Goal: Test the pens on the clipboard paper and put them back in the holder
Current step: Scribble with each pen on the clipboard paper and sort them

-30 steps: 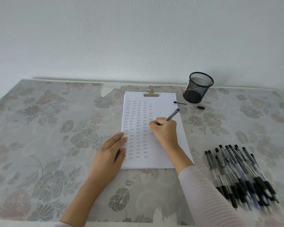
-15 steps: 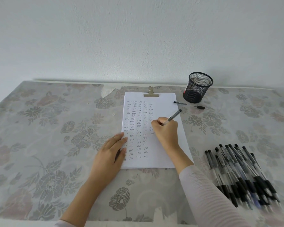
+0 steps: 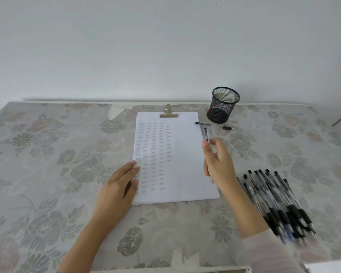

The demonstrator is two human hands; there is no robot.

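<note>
Head view: pen [image 3: 206, 134] gripped in right hand [image 3: 219, 164], long axis pointed roughly at holder [image 3: 223, 106], set beyond and slightly right; left hand [image 3: 118, 186] laid flat on paper [image 3: 182, 154], farther from holder.

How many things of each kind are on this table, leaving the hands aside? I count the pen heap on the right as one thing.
Holder: 1
Clipboard paper: 1
Held pen: 1
Small black parts: 2
Pen heap, too blurred to count singly: 1
Total: 6
</note>
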